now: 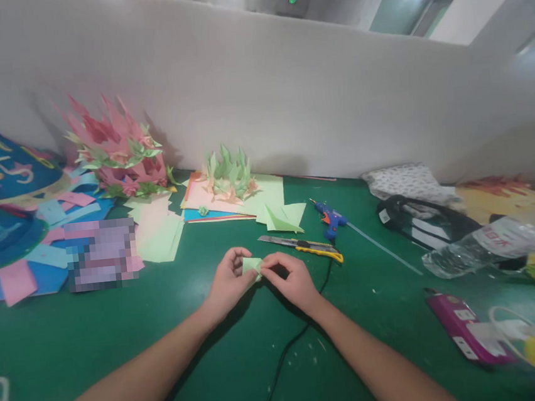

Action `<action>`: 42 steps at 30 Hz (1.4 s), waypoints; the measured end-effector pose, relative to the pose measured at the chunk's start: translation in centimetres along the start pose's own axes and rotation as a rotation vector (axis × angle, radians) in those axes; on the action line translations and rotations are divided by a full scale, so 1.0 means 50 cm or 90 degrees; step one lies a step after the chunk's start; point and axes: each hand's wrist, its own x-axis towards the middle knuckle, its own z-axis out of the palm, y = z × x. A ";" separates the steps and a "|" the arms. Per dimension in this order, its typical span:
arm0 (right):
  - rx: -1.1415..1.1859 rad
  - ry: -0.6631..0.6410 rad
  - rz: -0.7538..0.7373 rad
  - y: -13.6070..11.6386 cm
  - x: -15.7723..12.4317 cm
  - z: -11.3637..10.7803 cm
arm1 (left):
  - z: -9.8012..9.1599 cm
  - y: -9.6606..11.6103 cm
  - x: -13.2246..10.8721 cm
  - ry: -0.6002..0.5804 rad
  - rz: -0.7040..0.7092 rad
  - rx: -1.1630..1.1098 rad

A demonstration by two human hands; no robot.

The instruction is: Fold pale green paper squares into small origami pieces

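A small folded piece of light green paper [251, 266] is pinched between both hands over the green table [167, 336]. My left hand [228, 284] grips its left side with curled fingers. My right hand [291, 279] pinches its right edge with thumb and forefinger. Just beyond the hands lie a yellow utility knife [303, 245] and a blue glue gun [330, 219].
Loose green and pink paper sheets [159, 233] and a green paper flower [228, 176] lie at the back. A pink paper model [115, 149] stands at back left. A pink phone [462, 327], a plastic bottle [484, 242] and a black cord [286, 350] lie to the right.
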 end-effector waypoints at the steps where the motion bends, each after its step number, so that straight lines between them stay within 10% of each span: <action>1: 0.002 0.004 0.001 0.000 0.001 0.001 | 0.000 0.000 0.000 0.000 0.006 0.004; 42: 0.183 -0.072 0.202 0.007 0.010 -0.010 | 0.005 0.001 -0.009 -0.084 0.037 0.102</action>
